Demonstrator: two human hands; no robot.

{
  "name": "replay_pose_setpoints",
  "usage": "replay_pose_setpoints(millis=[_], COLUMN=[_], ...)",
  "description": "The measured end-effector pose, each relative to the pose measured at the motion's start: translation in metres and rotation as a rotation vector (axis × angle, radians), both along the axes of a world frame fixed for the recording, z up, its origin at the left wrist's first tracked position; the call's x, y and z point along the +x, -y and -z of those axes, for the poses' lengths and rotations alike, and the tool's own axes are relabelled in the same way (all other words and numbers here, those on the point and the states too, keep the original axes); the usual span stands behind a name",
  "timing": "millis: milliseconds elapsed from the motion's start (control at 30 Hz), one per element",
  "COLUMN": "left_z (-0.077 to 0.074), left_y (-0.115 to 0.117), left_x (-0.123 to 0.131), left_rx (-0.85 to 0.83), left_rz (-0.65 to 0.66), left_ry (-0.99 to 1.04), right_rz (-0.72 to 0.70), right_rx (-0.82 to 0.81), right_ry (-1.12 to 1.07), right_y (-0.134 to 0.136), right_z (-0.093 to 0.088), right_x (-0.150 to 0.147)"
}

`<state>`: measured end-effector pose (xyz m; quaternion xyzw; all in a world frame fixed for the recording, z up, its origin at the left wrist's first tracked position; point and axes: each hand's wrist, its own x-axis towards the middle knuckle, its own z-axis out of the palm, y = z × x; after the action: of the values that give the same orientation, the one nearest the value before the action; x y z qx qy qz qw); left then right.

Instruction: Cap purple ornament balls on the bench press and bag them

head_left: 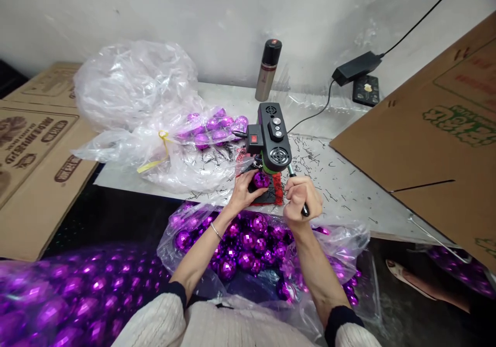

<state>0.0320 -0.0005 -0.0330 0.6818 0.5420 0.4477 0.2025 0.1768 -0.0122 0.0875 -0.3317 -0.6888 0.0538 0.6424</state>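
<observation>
My left hand [243, 188] pinches a shiny purple faceted ball [261, 179] and holds it under the head of a small black bench machine [271, 138] with a red switch. My right hand [302, 196] is closed round the machine's black-tipped lever handle [305, 210], just right of the ball. The machine stands on a red-and-black base [276, 192] on the white table [349, 187]. Below my hands lies an open clear bag of several purple balls [248, 246].
A tied clear bag with more purple balls [217, 127] lies left of the machine, and another bag of balls [70, 300] at lower left. A spray can [268, 69], a power adapter [356, 67], cardboard sheets [434, 135] and boxes [34, 151] ring the table. Someone's foot [403, 273] shows at right.
</observation>
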Motion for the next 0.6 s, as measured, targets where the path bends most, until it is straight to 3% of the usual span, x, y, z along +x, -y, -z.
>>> replay_pose_setpoints(millis=[233,333,433,600], left_z=[-0.005,-0.010,-0.010,0.009], left_y=[0.006,0.033,0.072,0.117], left_x=[-0.001,-0.002,0.000,0.010], left_rx=[0.040,0.085,0.081,0.004], left_rz=[-0.018,-0.014,0.145,0.344], left_ry=[0.015,-0.004,-0.101,-0.099], right_rz=[-0.021,-0.019,-0.009,-0.028], right_rx=[-0.016,-0.025,-0.037,-0.027], right_ry=[-0.006,0.017,0.040,0.042], right_y=[0.001,0.001,0.001,0.002], right_z=[-0.010,-0.009,-0.006,-0.002], right_x=[-0.001,0.001,0.002,0.004])
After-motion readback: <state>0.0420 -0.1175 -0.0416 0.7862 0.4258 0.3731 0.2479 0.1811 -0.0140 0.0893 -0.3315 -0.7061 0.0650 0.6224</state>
